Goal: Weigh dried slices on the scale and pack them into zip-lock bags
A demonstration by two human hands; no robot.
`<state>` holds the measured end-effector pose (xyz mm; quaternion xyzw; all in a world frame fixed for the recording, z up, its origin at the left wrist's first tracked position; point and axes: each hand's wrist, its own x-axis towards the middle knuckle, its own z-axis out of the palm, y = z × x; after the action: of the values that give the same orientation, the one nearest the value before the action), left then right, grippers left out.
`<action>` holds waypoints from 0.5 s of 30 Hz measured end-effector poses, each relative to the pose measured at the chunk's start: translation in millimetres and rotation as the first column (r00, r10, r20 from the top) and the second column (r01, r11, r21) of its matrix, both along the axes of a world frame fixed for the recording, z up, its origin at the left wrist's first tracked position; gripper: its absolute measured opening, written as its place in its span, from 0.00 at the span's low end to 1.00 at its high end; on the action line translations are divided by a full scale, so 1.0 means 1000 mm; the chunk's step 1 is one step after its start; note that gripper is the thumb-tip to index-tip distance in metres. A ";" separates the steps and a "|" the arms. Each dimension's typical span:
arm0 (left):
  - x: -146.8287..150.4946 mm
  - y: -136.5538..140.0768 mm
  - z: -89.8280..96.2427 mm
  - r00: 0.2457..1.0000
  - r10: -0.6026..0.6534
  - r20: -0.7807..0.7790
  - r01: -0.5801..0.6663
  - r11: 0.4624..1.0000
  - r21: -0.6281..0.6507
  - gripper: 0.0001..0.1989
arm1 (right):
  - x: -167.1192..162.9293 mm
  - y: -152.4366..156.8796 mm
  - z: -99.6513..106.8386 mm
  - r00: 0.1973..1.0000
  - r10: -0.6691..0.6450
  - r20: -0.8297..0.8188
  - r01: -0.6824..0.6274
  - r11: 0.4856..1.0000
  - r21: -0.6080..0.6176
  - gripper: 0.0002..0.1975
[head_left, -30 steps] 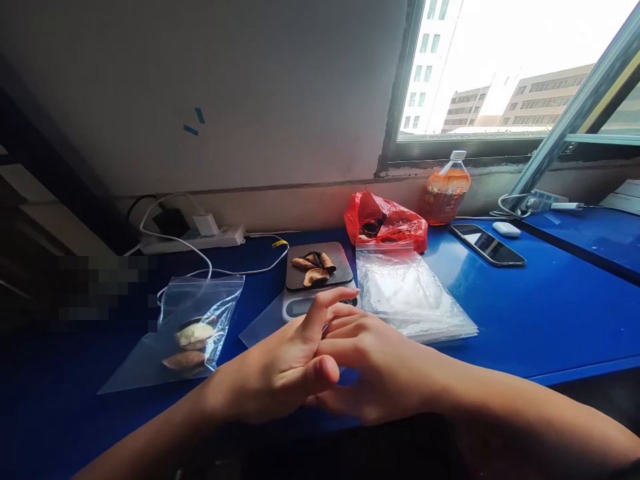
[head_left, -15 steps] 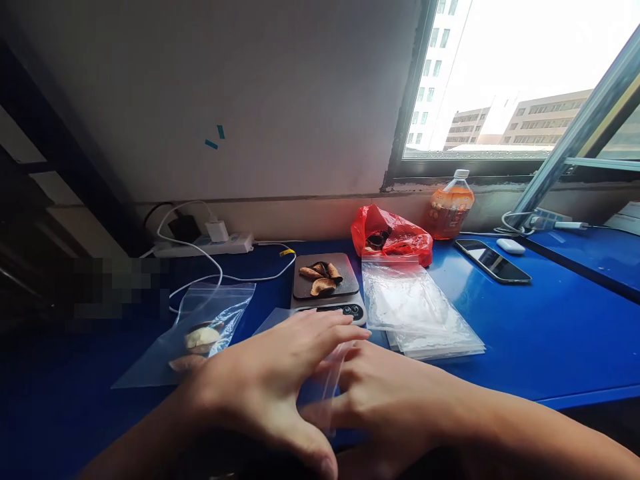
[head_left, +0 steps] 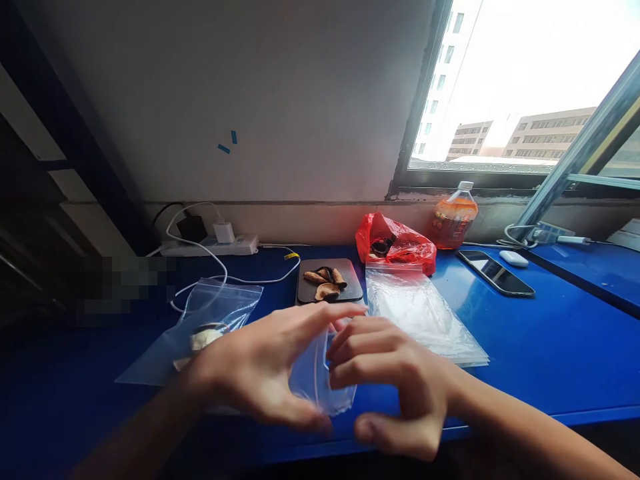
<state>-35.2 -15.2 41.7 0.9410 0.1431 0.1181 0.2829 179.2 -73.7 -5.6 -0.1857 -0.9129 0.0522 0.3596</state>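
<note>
My left hand (head_left: 260,370) curves around a clear zip-lock bag (head_left: 317,380), thumb and fingers bent about its open mouth. My right hand (head_left: 390,373) is at the bag's right side, fingers curled with their tips at the plastic and the thumb well apart below. Just beyond the hands, several dried mushroom slices (head_left: 327,291), brown with dark edges, lie on the kitchen scale (head_left: 306,293), whose front panel is mostly hidden. Left of my left hand lies another zip-lock bag (head_left: 160,360) with pale and brown pieces inside, partly covered by my wrist.
A stack of clear zip-lock bags (head_left: 425,320) lies right of the scale. Behind it sit a red plastic bag (head_left: 417,250) and a drink bottle (head_left: 453,220). Farther right are a phone (head_left: 495,273) and a white earphone case (head_left: 513,259). A power strip (head_left: 245,245) with cables runs along the wall.
My right hand has drawn back to the right and lifted out from behind the left, its thumb now apart. The bag's mouth has spread wider. The view has shifted slightly.
</note>
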 end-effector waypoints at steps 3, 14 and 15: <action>-0.019 0.010 0.009 0.986 0.145 0.088 -0.146 0.989 0.004 0.49 | 0.009 0.018 0.003 0.895 -0.260 -0.363 0.258 0.965 -0.056 0.07; -0.026 0.039 -0.018 0.907 0.270 0.322 -0.281 0.960 -0.015 0.57 | -0.011 0.071 -0.035 0.768 -0.620 0.160 0.600 0.784 0.160 0.15; -0.024 0.038 -0.020 0.910 0.268 0.316 -0.277 0.961 -0.017 0.57 | -0.011 0.072 -0.036 0.766 -0.620 0.173 0.598 0.785 0.162 0.14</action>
<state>-59.3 23.0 21.4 0.8847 0.2243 0.3071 0.2695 168.6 -1.9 -41.8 -0.4586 -0.8382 -0.1325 0.2637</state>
